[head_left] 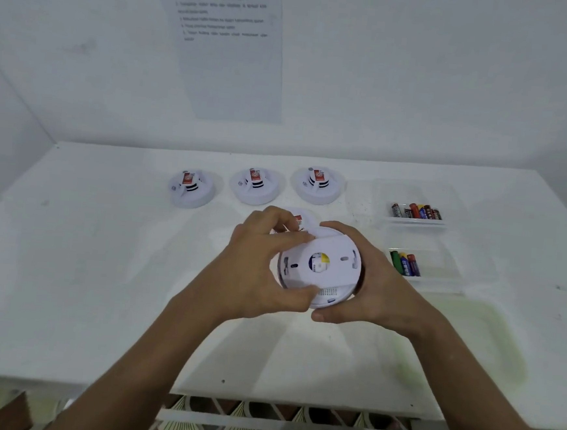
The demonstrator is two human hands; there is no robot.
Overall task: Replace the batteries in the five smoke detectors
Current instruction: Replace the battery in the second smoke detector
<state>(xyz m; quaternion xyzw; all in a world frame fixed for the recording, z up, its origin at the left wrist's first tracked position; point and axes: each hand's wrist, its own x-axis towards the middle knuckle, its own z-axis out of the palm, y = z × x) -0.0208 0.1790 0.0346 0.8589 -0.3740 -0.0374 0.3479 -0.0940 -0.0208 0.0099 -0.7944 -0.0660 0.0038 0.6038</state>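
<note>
White table point(101, 268), near edge cut off by the frame bottom, a faint greenish stain right of the held detector. On the wall behind it a printed sheet point(228, 40), text too blurred to read. Held detector point(322, 268) above the table centre, back side up, white plastic, a small round opening in the middle showing something yellow and white that I cannot identify. Left hand point(257, 267) grips its left rim, fingers curled over the far edge, thumb on the near edge. Right hand point(371, 283) cups the right rim, fingers wrapped round the far side, thumb under the near edge; most of the rim hidden by both hands. Just behind the held detector, a fourth table detector point(300, 218), mostly hidden by the fingers. Farther back, three detectors point(255, 185) in a row, face up, red labels unreadable. Right of the held detector, two clear trays, outlines hard to see: far tray point(414, 221) with mixed batteries point(416, 211), near tray point(439, 281) with fewer batteries point(405, 263).
</note>
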